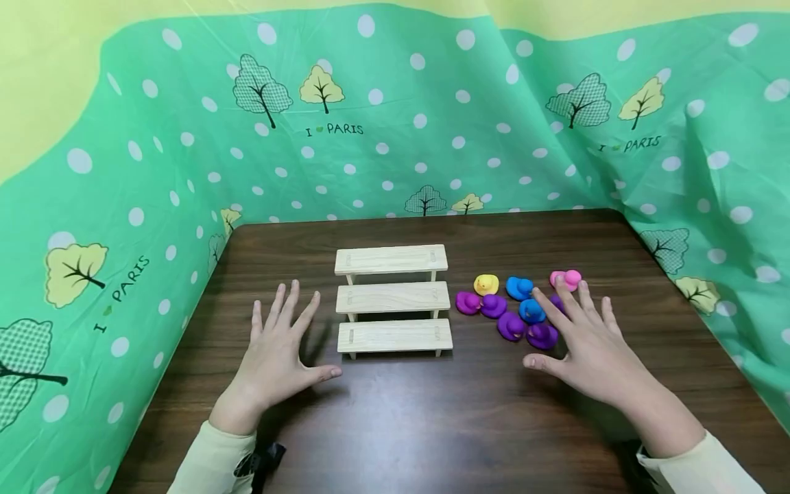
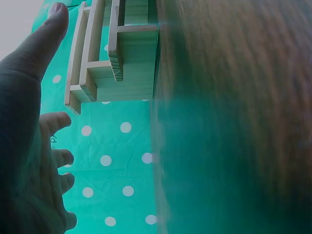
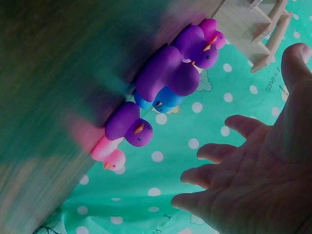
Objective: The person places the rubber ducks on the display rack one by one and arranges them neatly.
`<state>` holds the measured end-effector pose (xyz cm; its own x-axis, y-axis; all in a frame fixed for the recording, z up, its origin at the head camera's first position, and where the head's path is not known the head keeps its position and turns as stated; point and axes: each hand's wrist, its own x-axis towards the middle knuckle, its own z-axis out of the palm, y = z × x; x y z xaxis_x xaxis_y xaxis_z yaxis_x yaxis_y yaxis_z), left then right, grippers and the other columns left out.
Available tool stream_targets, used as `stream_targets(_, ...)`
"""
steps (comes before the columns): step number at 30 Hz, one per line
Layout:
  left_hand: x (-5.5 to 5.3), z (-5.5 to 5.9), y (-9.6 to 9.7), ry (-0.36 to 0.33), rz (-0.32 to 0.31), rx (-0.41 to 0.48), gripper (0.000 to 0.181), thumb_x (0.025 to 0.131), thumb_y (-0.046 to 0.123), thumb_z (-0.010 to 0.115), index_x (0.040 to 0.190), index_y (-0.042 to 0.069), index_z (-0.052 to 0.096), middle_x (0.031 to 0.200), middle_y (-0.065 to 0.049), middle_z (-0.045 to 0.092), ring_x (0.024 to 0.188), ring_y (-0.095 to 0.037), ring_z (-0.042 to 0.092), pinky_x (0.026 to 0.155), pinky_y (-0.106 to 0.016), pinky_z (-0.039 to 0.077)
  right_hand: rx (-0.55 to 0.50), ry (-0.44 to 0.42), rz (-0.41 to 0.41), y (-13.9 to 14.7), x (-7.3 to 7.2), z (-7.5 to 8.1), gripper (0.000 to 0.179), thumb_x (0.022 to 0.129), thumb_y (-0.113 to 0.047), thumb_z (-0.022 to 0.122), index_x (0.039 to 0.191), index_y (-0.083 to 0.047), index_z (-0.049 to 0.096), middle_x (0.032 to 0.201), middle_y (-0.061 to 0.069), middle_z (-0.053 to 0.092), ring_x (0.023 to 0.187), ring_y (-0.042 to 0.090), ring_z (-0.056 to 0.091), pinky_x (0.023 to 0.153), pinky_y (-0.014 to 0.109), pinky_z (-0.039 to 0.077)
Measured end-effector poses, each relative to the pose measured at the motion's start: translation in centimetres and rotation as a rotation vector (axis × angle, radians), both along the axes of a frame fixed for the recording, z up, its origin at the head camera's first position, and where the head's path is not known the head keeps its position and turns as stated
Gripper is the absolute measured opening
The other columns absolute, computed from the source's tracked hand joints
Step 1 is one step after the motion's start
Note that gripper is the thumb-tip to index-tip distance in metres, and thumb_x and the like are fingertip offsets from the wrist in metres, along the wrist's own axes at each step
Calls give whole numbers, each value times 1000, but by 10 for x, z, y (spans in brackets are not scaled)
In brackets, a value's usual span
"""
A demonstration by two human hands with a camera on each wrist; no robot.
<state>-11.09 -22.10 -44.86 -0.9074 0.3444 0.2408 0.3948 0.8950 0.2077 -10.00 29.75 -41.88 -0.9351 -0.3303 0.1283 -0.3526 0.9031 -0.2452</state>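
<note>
Left of a small wooden three-tier stand [image 1: 395, 299], my left hand [image 1: 274, 360] is held with fingers spread and nothing in it. The left wrist view shows the side of the wooden stand [image 2: 131, 63] beyond the thumb. My right hand [image 1: 592, 350] spreads its fingers over the right part of a group of rubber ducks and holds nothing. Among them are a yellow duck [image 1: 486, 285], a blue duck [image 1: 519, 288], a pink duck [image 1: 571, 279] and several purple ones, such as this purple duck [image 1: 511, 326]. One purple duck [image 3: 129, 124] is partly hidden by the right fingers in the head view.
A dark brown wooden table [image 1: 395, 425] carries everything. Green dotted cloth [image 1: 420, 137] with printed trees hangs around its back and sides. The stand is at the middle, with the ducks just to its right.
</note>
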Motion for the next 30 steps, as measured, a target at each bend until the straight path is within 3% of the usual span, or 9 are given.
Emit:
stream_targets(5,-1,0,-1,7,-20,38,129,67,89,74,166,19,30,175,-10,6,160,-35,10,124,-68,2,-24,20,8,-3,-5,3,107,86,-58,82,168,-22,24,175,14,3,157,45,-6,120,67,-16)
stream_targets(10,-7,-2,0,-5,-58,117,123,68,83,79,162,14,39,169,-14,29,155,-34,28,127,-60,13,-71,60,29,-6,-13,5,96,87,-53,83,162,-15,39,167,24,30,152,51,24,124,67,-2)
stream_targets(13,-9,-3,1,-37,-71,154,119,70,81,79,161,14,41,166,-13,36,152,-33,34,125,-60,20,-88,64,36,-9,-18,7,90,87,-53,83,158,-11,47,160,25,41,148,49,34,123,70,10)
stream_targets(20,-10,-4,5,-94,-67,244,106,75,71,84,158,16,46,160,-7,44,142,-35,46,111,-60,44,-84,37,42,-21,-33,14,80,89,-51,82,151,-9,56,152,26,52,139,52,45,110,75,32)
stream_targets(27,-15,-8,9,-167,-112,340,94,78,56,90,153,14,52,149,0,55,137,-25,53,110,-54,47,-107,-24,-27,-35,-55,19,65,93,-47,80,138,-3,65,131,22,63,116,44,62,93,66,53)
stream_targets(30,-18,-10,10,-211,-136,388,91,77,53,92,150,14,54,146,2,57,137,-23,53,112,-51,46,-123,-53,-56,-40,-67,20,61,93,-45,80,136,-4,66,126,20,65,109,39,64,87,61,56)
